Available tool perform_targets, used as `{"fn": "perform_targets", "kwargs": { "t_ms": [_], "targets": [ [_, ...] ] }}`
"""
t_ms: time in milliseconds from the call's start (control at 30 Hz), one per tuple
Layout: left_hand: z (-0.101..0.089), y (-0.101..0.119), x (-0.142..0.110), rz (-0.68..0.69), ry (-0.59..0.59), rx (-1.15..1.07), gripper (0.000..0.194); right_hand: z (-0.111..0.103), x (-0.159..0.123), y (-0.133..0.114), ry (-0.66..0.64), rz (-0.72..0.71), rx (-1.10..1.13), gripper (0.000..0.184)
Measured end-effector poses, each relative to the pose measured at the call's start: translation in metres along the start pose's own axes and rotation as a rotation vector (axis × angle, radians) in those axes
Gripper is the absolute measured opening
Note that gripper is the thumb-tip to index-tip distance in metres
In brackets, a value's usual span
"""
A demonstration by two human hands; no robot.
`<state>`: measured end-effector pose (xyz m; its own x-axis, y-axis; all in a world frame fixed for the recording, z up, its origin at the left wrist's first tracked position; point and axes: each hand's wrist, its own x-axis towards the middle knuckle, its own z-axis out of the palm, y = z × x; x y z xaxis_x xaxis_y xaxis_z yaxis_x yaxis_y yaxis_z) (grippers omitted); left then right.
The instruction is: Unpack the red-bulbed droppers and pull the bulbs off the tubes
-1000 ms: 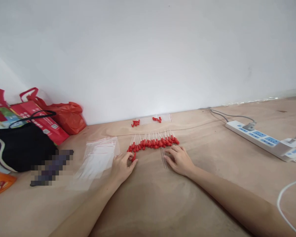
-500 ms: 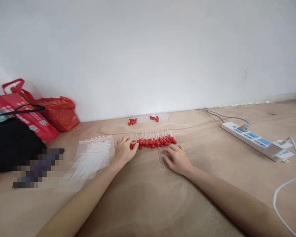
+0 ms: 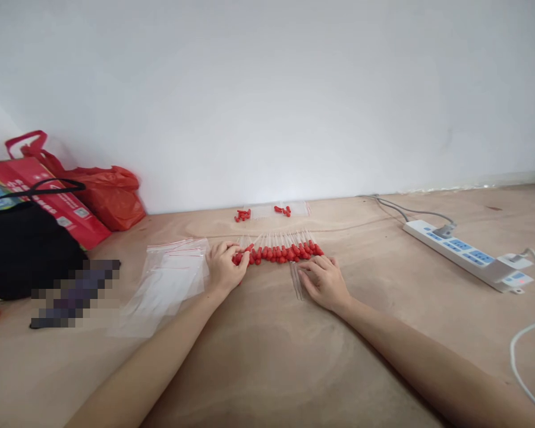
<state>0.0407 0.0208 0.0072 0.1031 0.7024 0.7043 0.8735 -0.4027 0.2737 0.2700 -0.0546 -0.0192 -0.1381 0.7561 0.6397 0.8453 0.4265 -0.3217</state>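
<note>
A row of thin clear droppers with red rubber bulbs lies on the wooden surface in front of me. My left hand is curled at the row's left end, its fingers pinched on the red bulbs there. My right hand rests on the wood below the row's right end, fingers bent over a few clear tubes without bulbs. Two small heaps of loose red bulbs lie further back near the wall.
A stack of clear zip bags lies left of my left hand. Red bags and a black bag stand at far left. A white power strip with cables lies at right. A white wall closes the back.
My left hand moved up from the wood to the left end of the dropper row and closed on the bulbs. My right hand stayed on the clear tubes.
</note>
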Motion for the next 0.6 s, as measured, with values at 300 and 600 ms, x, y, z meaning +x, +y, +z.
{"fn": "perform_targets", "kwargs": {
  "t_ms": [300,600],
  "targets": [
    [-0.04,0.011,-0.042,0.31,-0.104,-0.192,0.013,-0.008,0.0,-0.005,-0.012,-0.11,-0.039,0.039],
    [-0.043,0.017,-0.052,0.475,-0.172,-0.309,0.011,-0.009,-0.001,-0.016,-0.171,-0.337,0.014,0.023]
  ]
}}
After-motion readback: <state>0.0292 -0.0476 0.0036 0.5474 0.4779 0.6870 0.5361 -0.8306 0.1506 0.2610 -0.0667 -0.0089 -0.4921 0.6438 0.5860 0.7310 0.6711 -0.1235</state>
